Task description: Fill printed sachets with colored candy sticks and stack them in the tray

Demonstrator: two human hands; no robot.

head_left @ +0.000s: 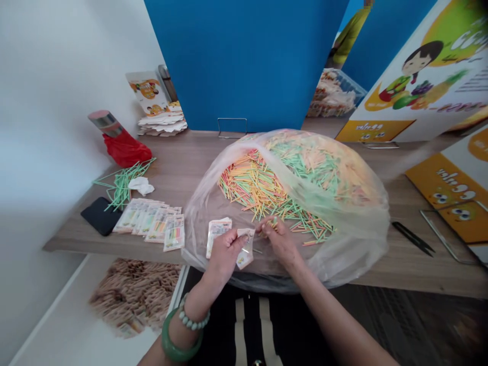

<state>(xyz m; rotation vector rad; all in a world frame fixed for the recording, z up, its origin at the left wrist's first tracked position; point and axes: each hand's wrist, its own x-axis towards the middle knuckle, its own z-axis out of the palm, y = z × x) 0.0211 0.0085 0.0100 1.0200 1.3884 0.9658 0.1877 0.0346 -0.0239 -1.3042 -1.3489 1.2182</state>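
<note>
My left hand (224, 250) pinches a small printed packet (245, 254) by its upper edge, over the mouth of a large clear plastic bag (202, 198). Closed beside it, my right hand (278, 239) grips a few short coloured sticks (273, 222), partly hidden by the fingers. A stack of similar packets (215, 231) lies just under and left of my left hand. Beyond both hands, the bag holds a big heap of short green, yellow, orange and pink sticks (255, 183). One thin stick (257, 250) lies between my hands.
Filled packets (174, 233) lie in an overlapping row on the left, beside a black phone (101, 216) and long green sticks (122, 185). Black tweezers (413, 238) lie at right. Below left, a white bin (68, 310) holds many packets. A blue panel (244, 61) stands behind.
</note>
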